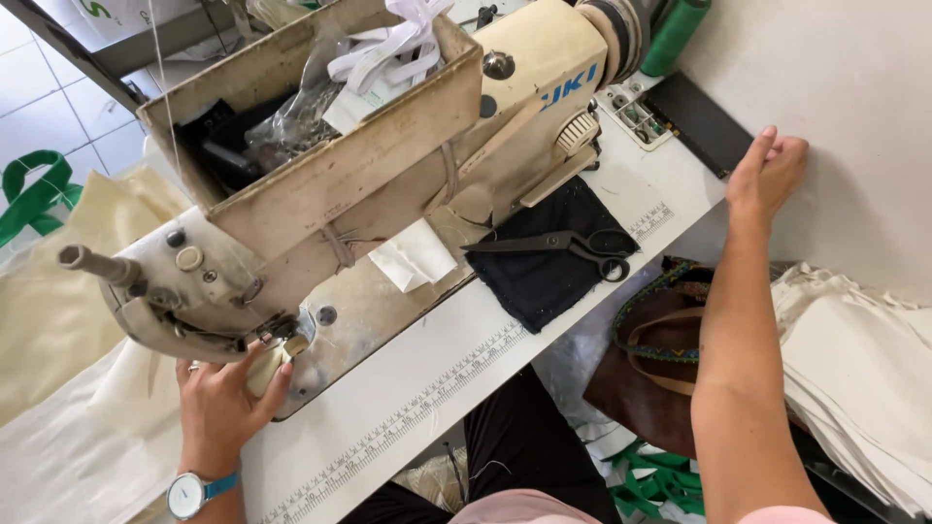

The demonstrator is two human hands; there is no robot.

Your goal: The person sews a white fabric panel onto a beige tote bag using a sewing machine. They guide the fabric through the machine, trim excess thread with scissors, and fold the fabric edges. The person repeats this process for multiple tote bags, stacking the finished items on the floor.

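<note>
My left hand (225, 393), with a watch on the wrist, rests by the needle end of a cream sewing machine (388, 209); its thumb and fingers pinch a small piece of cream fabric (267, 367) under the presser foot. My right hand (767, 175) is stretched far to the right, fingers together, touching the wall at the table's far corner beside a black panel (701, 121). It holds nothing that I can see.
Black scissors (568, 245) lie on a dark cloth (544, 267) on the white table (408, 408) with printed rulers. A cardboard tray (320, 126) of oddments sits on the machine. Cream fabric (864, 369) is stacked at right, a brown bag (650, 359) below, and a green thread cone (675, 34) behind.
</note>
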